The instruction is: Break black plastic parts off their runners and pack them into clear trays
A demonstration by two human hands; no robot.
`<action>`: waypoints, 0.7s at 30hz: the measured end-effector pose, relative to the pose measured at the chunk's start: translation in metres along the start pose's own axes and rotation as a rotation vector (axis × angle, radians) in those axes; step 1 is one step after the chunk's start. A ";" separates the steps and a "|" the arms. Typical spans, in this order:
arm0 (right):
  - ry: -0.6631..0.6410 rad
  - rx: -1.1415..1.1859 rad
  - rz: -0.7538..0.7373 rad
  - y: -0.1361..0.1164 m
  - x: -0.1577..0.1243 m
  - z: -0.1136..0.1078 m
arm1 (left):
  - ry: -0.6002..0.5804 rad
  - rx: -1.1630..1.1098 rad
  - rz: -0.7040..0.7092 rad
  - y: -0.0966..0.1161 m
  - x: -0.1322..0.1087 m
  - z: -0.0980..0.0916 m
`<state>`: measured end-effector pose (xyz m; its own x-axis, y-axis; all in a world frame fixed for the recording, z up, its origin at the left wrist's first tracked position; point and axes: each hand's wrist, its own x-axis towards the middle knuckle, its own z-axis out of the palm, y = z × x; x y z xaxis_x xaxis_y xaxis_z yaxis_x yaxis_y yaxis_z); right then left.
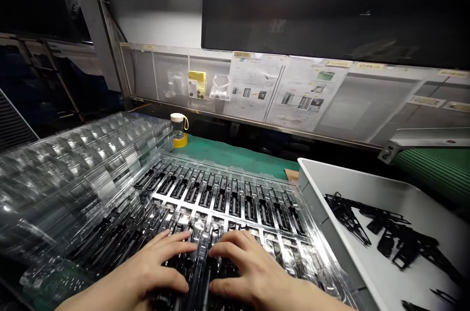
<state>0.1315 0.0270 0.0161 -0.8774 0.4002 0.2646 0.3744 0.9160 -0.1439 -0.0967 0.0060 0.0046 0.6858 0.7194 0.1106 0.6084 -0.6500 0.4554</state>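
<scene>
A clear plastic tray holds rows of slim black plastic parts in narrow slots. In the front row, my left hand rests low over the parts, thumb and fingers spread. Facing it, my right hand has its fingers bent and its thumb apart from them. The fingertips of both hands point at a narrow strip of black parts between them and seem to touch there. I see nothing clearly gripped in either hand. Several slots in the middle row show no black part.
Stacked clear trays stand on the left. A grey-white bin on the right holds loose black parts. Behind, a bottle stands by yellow tape on a green mat. A green conveyor belt is at right.
</scene>
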 end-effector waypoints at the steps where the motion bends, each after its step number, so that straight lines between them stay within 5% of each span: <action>1: -0.015 -0.012 0.015 0.001 -0.002 0.003 | -0.026 0.029 -0.016 0.001 0.000 0.000; 7: 0.067 0.061 0.282 0.007 -0.025 0.025 | -0.048 0.081 -0.099 0.011 -0.003 -0.008; 14: -0.233 0.337 0.692 0.002 -0.029 0.023 | -0.111 0.095 -0.182 0.011 -0.002 -0.005; 21: -0.211 0.321 0.689 0.002 -0.036 0.019 | -0.051 0.088 -0.206 0.005 -0.004 0.005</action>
<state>0.1575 0.0137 -0.0118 -0.5297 0.8318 -0.1662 0.7777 0.3980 -0.4866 -0.0947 -0.0011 0.0022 0.5613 0.8273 -0.0231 0.7689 -0.5109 0.3844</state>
